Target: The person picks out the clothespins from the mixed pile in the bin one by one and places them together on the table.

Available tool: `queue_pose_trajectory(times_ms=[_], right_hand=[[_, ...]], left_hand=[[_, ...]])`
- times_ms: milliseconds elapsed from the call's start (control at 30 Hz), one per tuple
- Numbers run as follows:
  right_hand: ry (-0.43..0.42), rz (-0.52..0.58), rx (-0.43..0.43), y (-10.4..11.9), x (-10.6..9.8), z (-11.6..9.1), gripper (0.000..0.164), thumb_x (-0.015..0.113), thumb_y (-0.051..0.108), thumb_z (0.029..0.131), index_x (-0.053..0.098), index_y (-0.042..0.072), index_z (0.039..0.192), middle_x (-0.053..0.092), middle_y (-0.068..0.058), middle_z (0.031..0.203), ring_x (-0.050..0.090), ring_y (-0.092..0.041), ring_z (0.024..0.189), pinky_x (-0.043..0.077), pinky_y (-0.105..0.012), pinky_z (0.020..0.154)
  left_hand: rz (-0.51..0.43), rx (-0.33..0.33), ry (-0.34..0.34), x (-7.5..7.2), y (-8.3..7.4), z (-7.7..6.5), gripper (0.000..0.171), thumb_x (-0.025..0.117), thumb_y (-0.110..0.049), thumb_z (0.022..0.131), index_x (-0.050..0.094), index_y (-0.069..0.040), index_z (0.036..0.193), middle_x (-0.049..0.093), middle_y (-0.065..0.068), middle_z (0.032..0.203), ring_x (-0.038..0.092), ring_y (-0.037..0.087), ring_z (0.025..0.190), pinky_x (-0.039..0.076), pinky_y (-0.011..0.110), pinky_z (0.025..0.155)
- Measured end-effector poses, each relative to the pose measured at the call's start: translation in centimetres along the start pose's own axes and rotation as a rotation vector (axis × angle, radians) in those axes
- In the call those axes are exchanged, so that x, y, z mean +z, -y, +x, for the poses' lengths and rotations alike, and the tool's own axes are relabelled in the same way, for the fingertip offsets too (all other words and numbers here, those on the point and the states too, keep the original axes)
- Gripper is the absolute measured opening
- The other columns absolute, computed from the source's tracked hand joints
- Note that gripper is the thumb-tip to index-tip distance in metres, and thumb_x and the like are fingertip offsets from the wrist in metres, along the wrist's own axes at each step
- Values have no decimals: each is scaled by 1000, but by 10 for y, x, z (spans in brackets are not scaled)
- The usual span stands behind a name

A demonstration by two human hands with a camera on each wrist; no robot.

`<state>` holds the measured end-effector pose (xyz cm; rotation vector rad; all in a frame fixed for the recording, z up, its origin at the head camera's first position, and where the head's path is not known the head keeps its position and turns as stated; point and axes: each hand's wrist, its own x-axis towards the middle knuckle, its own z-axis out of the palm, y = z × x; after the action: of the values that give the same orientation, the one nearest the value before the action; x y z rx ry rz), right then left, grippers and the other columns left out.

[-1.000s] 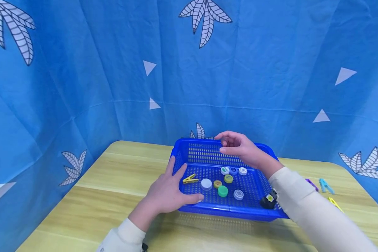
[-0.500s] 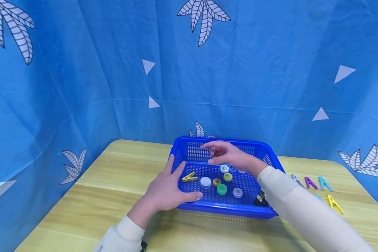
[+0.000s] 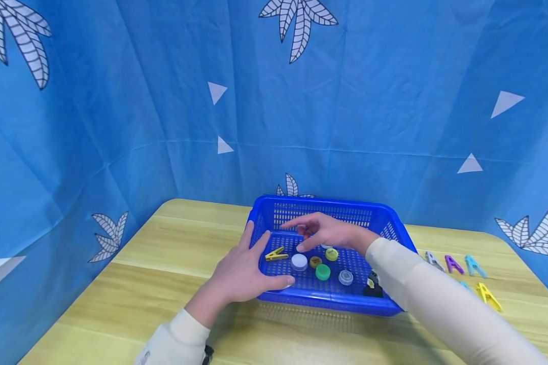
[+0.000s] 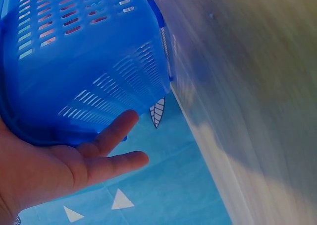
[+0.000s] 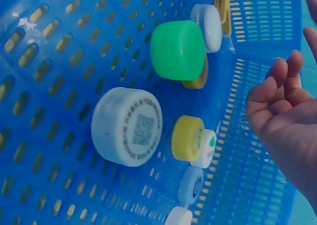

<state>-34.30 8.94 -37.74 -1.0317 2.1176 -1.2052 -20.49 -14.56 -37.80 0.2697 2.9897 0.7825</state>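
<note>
A blue plastic basket (image 3: pixel 329 303) with perforated walls stands on the table. My left hand (image 3: pixel 239 276) rests at its left side, fingers spread and straight; the left wrist view shows the fingers (image 4: pixel 116 166) along the outer wall. Over the basket's inside hovers my right hand (image 3: pixel 329 233), index finger extended, other fingers loosely curled, holding nothing. Beneath and left of it lie a yellow clothespin (image 3: pixel 276 255) and a white bottle cap (image 3: pixel 299 262). A green cap (image 3: pixel 322 272), a gold cap (image 3: pixel 315 262), a yellow cap (image 3: pixel 331 254) and a white printed cap (image 5: pixel 141 131) lie nearby.
Right of the basket, clothespins lie on the wooden table (image 3: pixel 132 284): grey (image 3: pixel 434 260), purple (image 3: pixel 454 264), light blue (image 3: pixel 476 266) and yellow (image 3: pixel 488 297). A blue patterned curtain (image 3: pixel 274 116) hangs behind. The right wrist's black device (image 3: pixel 373 285) sits over the basket's right part.
My right hand has moved left and lower over the basket, toward the yellow clothespin and white cap. More clothespins on the right show past the sleeve. My left hand has stayed put.
</note>
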Motion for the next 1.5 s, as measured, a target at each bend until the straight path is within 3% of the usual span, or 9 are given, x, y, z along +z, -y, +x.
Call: queue_pose_trajectory(times_ms=[367,667,967,1167,1500], right_hand=[[23,-123,31,-12,8,14,53,78,9,87,61,11,138,56,-21,114,53,-31,95,49,-40,78],[22,-224,38,-13,9,26,47,77,7,88,66,13,133,61,-15,107,55,-26,91,50,-39,77],[52,-325,53,-17,12,34,41,82,17,86,71,14,125,64,-7,106,56,-22,92,50,-37,81],[48,-326,79,-20,14,36,41,83,19,84,72,15,123,64,-6,105,56,-21,91,50,-37,80],[51,-282,44,-29,20,41,35,83,13,83,74,15,117,66,-8,103,57,-22,89,49,-36,77]], left_hand=[[-3,3,4,0,0,0,115,64,-84,70,28,-22,160,-4,9,167,33,50,138,39,69,97],[7,15,-10,-2,-2,0,114,63,-84,71,28,-21,160,-3,10,167,32,49,139,38,69,98],[-4,27,-5,-3,-5,0,111,64,-81,73,28,-23,160,-3,9,167,32,49,139,38,69,99],[2,26,0,-2,-4,0,111,63,-83,73,28,-23,160,-4,10,167,30,49,140,37,70,99],[14,14,0,1,-2,-1,115,58,-89,69,28,-24,160,-4,9,167,31,49,140,38,70,98]])
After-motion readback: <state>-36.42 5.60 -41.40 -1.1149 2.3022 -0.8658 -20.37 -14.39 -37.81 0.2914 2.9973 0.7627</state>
